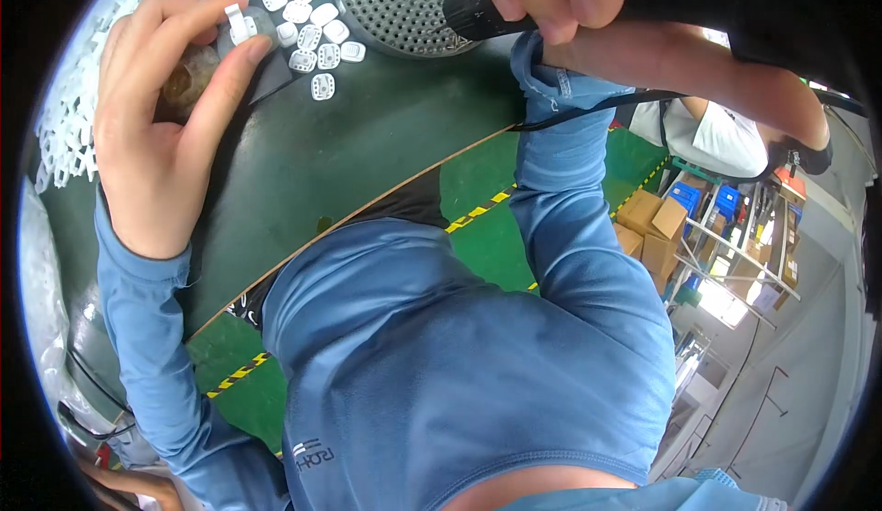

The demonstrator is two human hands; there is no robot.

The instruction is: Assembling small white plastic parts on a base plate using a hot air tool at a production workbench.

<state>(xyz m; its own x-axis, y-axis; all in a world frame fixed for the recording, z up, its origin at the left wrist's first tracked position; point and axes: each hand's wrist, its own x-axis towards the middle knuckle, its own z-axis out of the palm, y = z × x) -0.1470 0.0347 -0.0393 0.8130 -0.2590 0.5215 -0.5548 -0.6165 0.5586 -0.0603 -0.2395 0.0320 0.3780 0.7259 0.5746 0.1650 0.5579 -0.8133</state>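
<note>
At the upper left, my left hand curves over a worn, brownish block. Its thumb and index finger pinch a small white plastic part with an upright tab. My right hand wraps around a black electric screwdriver with a ribbed collar, held sideways at the top. The collar end overlaps the right side of a round grey plate full of small holes; I cannot make out the bit clearly. Several loose white plastic parts lie between my left hand and the plate.
White netted foam covers the left edge of the dark green table. A black cable crosses near my right wrist. Another person in a white top is at the right. Behind are cardboard boxes and shelving.
</note>
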